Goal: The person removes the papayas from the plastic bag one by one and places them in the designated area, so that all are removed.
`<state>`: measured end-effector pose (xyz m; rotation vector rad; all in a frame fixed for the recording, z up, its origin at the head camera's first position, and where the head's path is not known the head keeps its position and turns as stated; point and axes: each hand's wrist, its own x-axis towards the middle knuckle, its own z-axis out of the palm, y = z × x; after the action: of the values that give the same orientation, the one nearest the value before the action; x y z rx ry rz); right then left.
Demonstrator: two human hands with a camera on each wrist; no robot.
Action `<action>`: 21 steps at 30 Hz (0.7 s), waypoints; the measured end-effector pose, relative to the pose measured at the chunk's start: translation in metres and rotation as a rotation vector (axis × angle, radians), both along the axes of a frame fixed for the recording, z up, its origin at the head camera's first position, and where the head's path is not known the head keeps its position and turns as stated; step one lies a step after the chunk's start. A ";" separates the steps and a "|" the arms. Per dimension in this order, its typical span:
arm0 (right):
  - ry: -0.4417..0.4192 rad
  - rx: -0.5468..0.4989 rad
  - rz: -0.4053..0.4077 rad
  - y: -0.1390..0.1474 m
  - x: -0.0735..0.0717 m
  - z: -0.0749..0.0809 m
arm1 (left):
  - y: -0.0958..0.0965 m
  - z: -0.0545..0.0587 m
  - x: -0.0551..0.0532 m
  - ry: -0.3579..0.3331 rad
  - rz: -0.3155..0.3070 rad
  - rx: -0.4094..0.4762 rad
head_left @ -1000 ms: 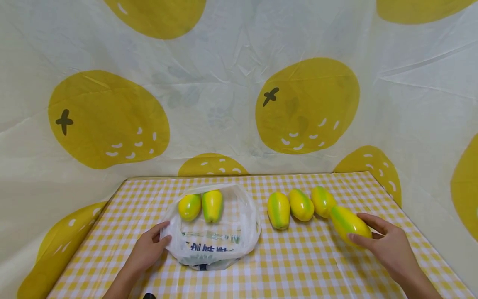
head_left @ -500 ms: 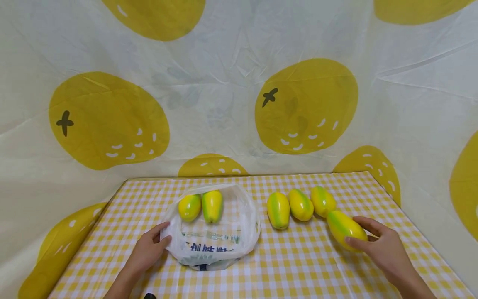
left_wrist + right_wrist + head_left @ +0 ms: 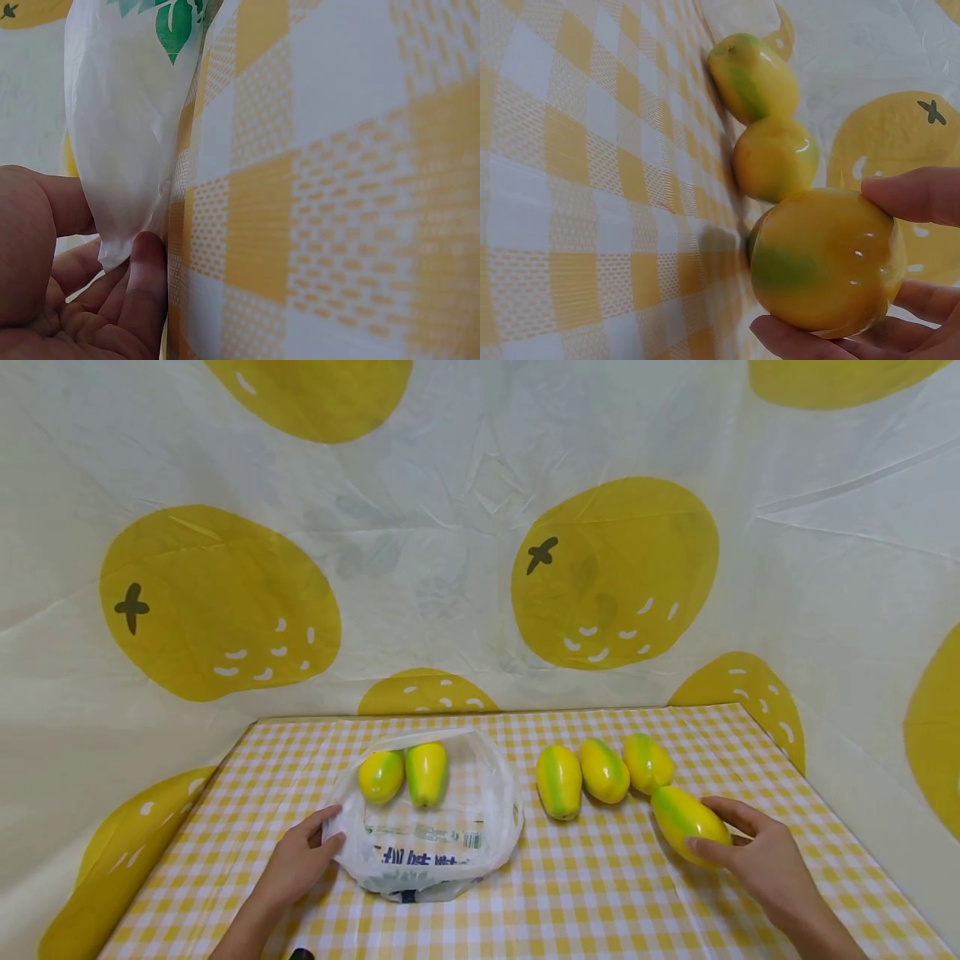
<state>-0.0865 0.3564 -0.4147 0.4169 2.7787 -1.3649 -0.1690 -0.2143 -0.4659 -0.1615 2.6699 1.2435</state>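
Note:
My right hand (image 3: 757,852) grips a glossy yellow papaya (image 3: 686,822) with a green stripe, thumb on the near side and fingers on the far side. In the right wrist view this papaya (image 3: 825,262) shows end-on, close over the cloth. On the left, my left hand (image 3: 300,852) pinches the edge of a white plastic bag (image 3: 502,827) lying with its mouth open towards me. The bag's edge (image 3: 116,251) sits between thumb and fingers in the left wrist view. Inside the bag lie two papayas, one rounder-looking (image 3: 381,777) and one longer (image 3: 427,774).
Three more papayas lie in a row right of the bag: a left one (image 3: 559,782), a middle one (image 3: 604,771) and a right one (image 3: 648,764). A yellow checked cloth (image 3: 585,902) covers the table. Behind hangs a fruit-print curtain (image 3: 435,568). A small black object (image 3: 302,954) shows at the bottom edge.
My right hand has moved the held papaya a little to the left and nearer to me. The left hand and the bag have stayed in place.

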 end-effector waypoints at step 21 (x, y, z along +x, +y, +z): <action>-0.086 -0.084 0.005 -0.004 -0.002 -0.015 | 0.000 -0.003 0.002 0.009 0.001 -0.006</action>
<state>-0.0884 0.3521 -0.4298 0.4536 2.6421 -1.4210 -0.1671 -0.2148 -0.4684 -0.1585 2.6819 1.2397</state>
